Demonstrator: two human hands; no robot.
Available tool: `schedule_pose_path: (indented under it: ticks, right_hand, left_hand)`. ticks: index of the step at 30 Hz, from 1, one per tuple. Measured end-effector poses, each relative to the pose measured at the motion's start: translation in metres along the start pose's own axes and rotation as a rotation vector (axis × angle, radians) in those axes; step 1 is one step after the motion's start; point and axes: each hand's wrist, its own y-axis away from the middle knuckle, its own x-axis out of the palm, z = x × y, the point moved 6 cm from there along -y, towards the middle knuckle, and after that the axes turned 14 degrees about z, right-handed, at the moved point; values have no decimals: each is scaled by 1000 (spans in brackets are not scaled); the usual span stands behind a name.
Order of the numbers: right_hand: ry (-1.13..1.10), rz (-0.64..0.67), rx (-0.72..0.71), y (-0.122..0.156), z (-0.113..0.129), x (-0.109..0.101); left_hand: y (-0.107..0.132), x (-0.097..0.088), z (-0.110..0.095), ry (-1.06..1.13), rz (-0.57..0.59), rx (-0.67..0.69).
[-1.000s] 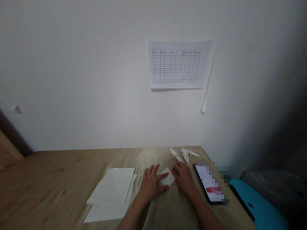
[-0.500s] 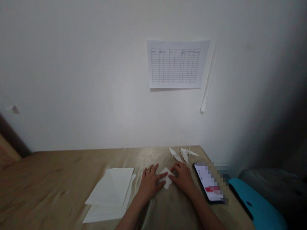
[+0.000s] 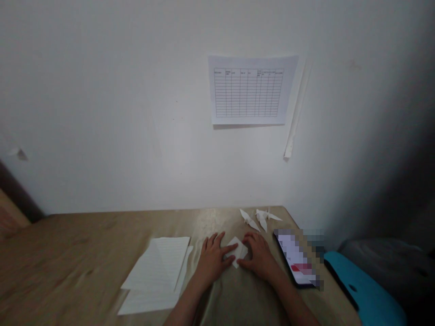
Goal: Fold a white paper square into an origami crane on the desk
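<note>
Well to the left of your left hand, a loose stack of lined sheets (image 3: 158, 269) lies on the tan surface (image 3: 68, 253), its near corner close to your wrist. Your left hand (image 3: 212, 261) lies flat and open, palm down with the fingers spread, and its thumb and forefinger rest on the left part of a small folded white paper (image 3: 239, 250). That paper sits on the surface between your two hands, touching both. Your right hand (image 3: 260, 256) has its fingers curled over the paper's right edge; I cannot tell whether it pinches the fold or only presses it. Just beyond your right hand, towards the wall, stand a few folded paper cranes (image 3: 258, 218). Just right of that hand lies a phone (image 3: 295, 260) with its screen lit, and further right a teal object (image 3: 365, 292).
</note>
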Motion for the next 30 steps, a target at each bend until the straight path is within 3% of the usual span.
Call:
schedule_pose_path:
  ticks: [12, 30]
  right_hand:
    - [-12, 46, -6, 5, 1, 0]
    - [-41, -96, 28, -9, -4, -4]
  left_hand:
    - [-1, 2, 1, -7, 1, -3]
    - [1, -2, -2, 9, 20, -13]
